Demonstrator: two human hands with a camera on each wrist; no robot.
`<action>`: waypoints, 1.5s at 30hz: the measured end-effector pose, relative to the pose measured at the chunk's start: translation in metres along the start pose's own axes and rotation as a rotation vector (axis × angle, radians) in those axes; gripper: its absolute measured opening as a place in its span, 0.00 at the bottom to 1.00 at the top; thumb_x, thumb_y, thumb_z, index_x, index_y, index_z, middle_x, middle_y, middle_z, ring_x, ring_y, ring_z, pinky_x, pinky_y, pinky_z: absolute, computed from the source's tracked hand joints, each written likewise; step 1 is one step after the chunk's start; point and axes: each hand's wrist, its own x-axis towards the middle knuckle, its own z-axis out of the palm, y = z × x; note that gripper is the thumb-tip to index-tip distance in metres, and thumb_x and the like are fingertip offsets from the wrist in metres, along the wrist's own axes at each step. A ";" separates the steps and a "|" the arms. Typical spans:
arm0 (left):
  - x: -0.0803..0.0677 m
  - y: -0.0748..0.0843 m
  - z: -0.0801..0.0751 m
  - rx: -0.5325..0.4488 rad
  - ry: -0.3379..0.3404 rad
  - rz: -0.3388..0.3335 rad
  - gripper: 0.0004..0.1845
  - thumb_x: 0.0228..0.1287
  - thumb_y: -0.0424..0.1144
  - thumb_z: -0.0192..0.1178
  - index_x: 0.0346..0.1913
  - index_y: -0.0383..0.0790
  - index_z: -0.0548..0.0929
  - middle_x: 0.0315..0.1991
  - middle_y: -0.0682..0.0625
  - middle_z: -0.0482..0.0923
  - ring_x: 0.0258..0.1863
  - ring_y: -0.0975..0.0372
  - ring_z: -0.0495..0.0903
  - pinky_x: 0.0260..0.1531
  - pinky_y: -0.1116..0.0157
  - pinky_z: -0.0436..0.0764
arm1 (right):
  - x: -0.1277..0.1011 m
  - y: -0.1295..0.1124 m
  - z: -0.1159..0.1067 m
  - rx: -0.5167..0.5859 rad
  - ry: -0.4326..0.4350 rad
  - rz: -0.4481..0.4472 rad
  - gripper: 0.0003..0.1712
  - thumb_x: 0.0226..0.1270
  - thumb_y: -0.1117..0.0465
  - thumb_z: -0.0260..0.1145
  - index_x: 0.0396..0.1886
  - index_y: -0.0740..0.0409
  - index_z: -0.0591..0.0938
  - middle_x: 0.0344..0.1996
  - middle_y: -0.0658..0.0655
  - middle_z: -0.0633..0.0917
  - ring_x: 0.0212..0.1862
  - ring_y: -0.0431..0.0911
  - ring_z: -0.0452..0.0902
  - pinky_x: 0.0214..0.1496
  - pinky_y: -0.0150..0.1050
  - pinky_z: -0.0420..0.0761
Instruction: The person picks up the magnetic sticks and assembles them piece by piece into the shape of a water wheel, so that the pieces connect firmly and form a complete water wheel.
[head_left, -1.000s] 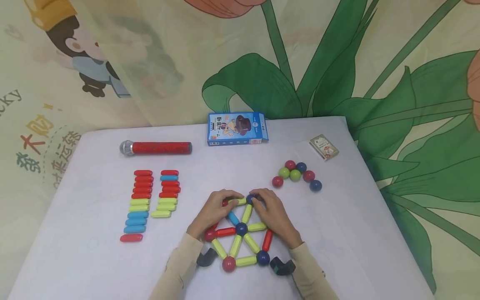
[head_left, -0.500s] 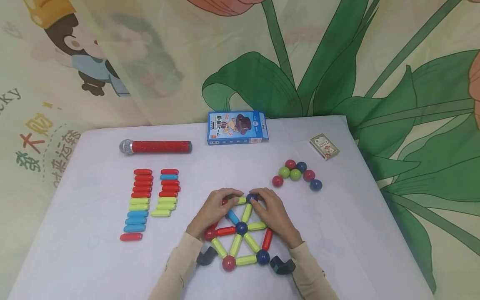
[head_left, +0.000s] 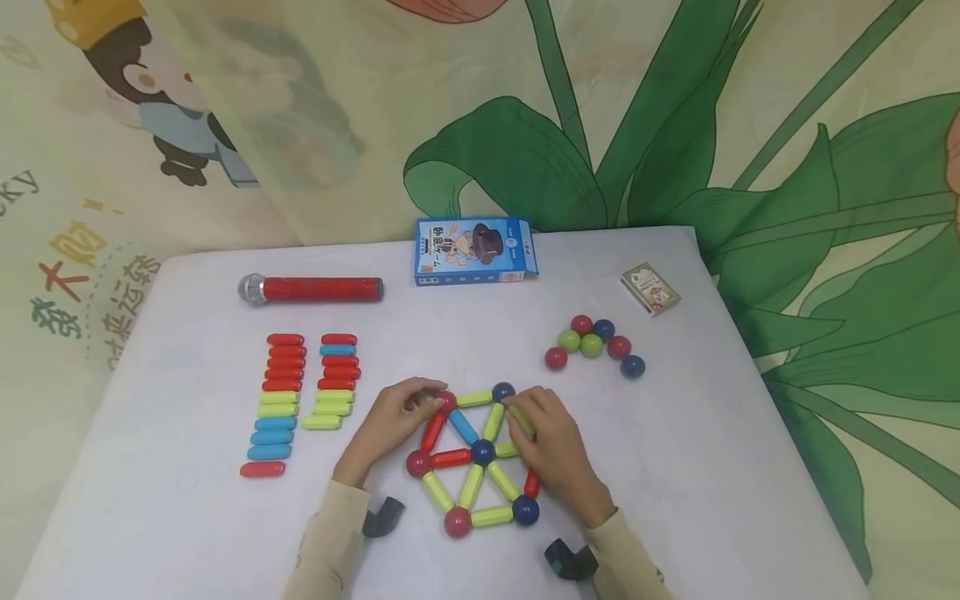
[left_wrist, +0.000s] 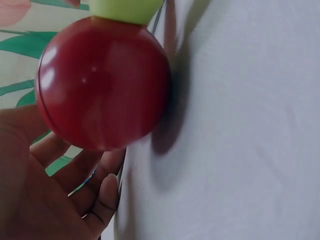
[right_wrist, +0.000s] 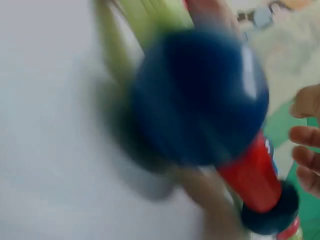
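Note:
A flat wheel of magnetic sticks and balls (head_left: pixel 483 452) lies on the table, with a blue ball at its centre and red and blue balls around its rim. My left hand (head_left: pixel 392 423) is at the upper left red ball (head_left: pixel 446 402), fingertips touching or very near it; its fingers look loosely bent in the left wrist view, behind a large red ball (left_wrist: pixel 102 85). Over the wheel's right side is my right hand (head_left: pixel 553 446), fingertips by a yellow-green stick (head_left: pixel 522 419) and the upper blue ball (head_left: pixel 503 392). It hides the right corner; its grip is unclear.
Two columns of loose sticks (head_left: pixel 276 423) lie at left. Several loose balls (head_left: pixel 591 345) cluster at right. Behind are a red microphone (head_left: pixel 322 289), a blue box (head_left: pixel 476 252) and a small card box (head_left: pixel 649 288). A patterned cloth (head_left: pixel 337 125) hangs behind the table.
My left hand has moved left, uncovering the upper left red ball and a red stick. My right hand has shifted down and right, showing the upper blue ball and a yellow-green stick.

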 end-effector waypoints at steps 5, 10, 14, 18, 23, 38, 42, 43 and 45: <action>0.000 0.002 -0.001 -0.016 -0.029 -0.009 0.21 0.59 0.45 0.67 0.57 0.52 0.80 0.44 0.57 0.79 0.41 0.61 0.75 0.41 0.64 0.79 | -0.015 -0.020 0.002 -0.127 -0.127 -0.122 0.13 0.56 0.62 0.72 0.42 0.49 0.85 0.34 0.44 0.81 0.35 0.37 0.69 0.36 0.28 0.74; 0.000 0.002 -0.002 -0.018 -0.031 0.029 0.21 0.59 0.44 0.67 0.57 0.52 0.80 0.43 0.58 0.78 0.42 0.61 0.74 0.42 0.64 0.79 | -0.017 -0.023 0.005 -0.190 -0.156 -0.075 0.13 0.58 0.61 0.71 0.44 0.46 0.86 0.37 0.43 0.83 0.37 0.38 0.68 0.36 0.30 0.69; -0.001 0.002 -0.002 -0.024 -0.021 0.033 0.20 0.59 0.44 0.67 0.56 0.52 0.81 0.42 0.58 0.78 0.41 0.61 0.74 0.43 0.64 0.78 | -0.016 -0.020 0.006 -0.187 -0.160 -0.065 0.13 0.58 0.60 0.72 0.44 0.46 0.86 0.39 0.44 0.84 0.41 0.39 0.70 0.40 0.32 0.71; -0.002 0.003 0.000 -0.011 -0.010 0.017 0.20 0.59 0.43 0.67 0.55 0.51 0.81 0.41 0.58 0.78 0.39 0.62 0.74 0.41 0.66 0.78 | -0.016 -0.017 0.006 -0.186 -0.167 -0.070 0.14 0.57 0.60 0.73 0.44 0.46 0.86 0.40 0.44 0.84 0.44 0.40 0.71 0.45 0.35 0.73; -0.001 0.004 0.005 -0.003 0.017 0.031 0.21 0.60 0.42 0.67 0.56 0.48 0.80 0.43 0.57 0.79 0.38 0.62 0.75 0.40 0.67 0.79 | -0.017 -0.013 0.005 -0.159 -0.118 -0.097 0.14 0.55 0.62 0.74 0.42 0.47 0.87 0.39 0.44 0.85 0.44 0.40 0.72 0.47 0.37 0.74; 0.023 0.026 0.020 0.135 -0.037 0.129 0.20 0.61 0.47 0.66 0.56 0.48 0.81 0.51 0.54 0.81 0.53 0.60 0.76 0.57 0.56 0.76 | 0.024 0.013 0.007 0.135 -0.168 0.295 0.22 0.68 0.58 0.62 0.61 0.54 0.76 0.54 0.54 0.80 0.53 0.48 0.73 0.58 0.46 0.75; 0.029 0.026 0.027 0.171 -0.034 0.165 0.16 0.61 0.43 0.65 0.52 0.45 0.84 0.45 0.55 0.83 0.48 0.61 0.78 0.54 0.60 0.76 | 0.027 0.014 0.012 0.158 -0.179 0.291 0.20 0.67 0.58 0.63 0.58 0.53 0.78 0.52 0.53 0.82 0.50 0.47 0.73 0.56 0.44 0.75; 0.029 0.026 0.028 0.164 -0.033 0.168 0.15 0.61 0.42 0.65 0.51 0.44 0.84 0.44 0.55 0.83 0.47 0.62 0.78 0.53 0.60 0.77 | 0.026 0.013 0.012 0.155 -0.178 0.293 0.20 0.67 0.58 0.64 0.58 0.53 0.79 0.52 0.52 0.82 0.50 0.47 0.74 0.57 0.44 0.76; 0.029 0.026 0.029 0.147 -0.029 0.179 0.14 0.61 0.40 0.65 0.50 0.44 0.84 0.42 0.55 0.82 0.45 0.63 0.78 0.50 0.62 0.78 | 0.026 0.013 0.012 0.152 -0.172 0.292 0.20 0.66 0.58 0.64 0.57 0.52 0.79 0.52 0.52 0.82 0.50 0.46 0.74 0.56 0.44 0.76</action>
